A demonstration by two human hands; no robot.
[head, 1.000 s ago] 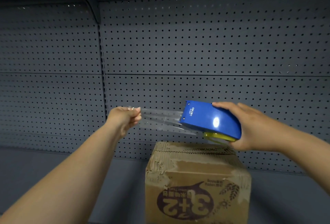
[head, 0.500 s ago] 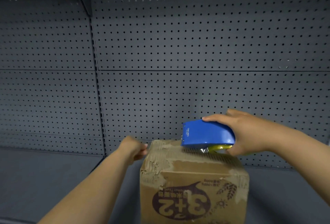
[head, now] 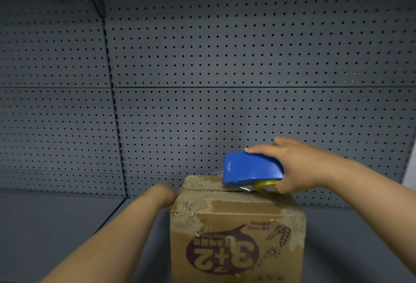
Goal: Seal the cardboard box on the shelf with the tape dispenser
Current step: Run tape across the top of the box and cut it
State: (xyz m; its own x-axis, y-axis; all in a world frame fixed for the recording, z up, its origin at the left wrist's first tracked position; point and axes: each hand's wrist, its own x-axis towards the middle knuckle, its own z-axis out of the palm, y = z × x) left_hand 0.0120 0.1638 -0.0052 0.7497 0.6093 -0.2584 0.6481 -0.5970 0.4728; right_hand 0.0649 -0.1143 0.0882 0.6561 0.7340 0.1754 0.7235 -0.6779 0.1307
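A worn cardboard box (head: 236, 237) with an upside-down "3+2" print stands on the grey shelf (head: 56, 226). My right hand (head: 299, 167) grips a blue tape dispenser (head: 252, 167) from above, and its front edge rests on the box's top near the centre seam. A yellow roll core and a bit of clear tape (head: 245, 188) show under the dispenser. My left hand (head: 163, 194) is blurred and curled against the box's upper left side. Its fingers and the tape end are hidden there.
A grey perforated back panel (head: 225, 80) rises right behind the box. A vertical upright (head: 112, 107) divides the panel at the left. The shelf surface extends to both sides of the box.
Both hands came down from mid-air with the stretched tape. The dispenser now sits on the box top, and my left hand has dropped beside the box's left face.
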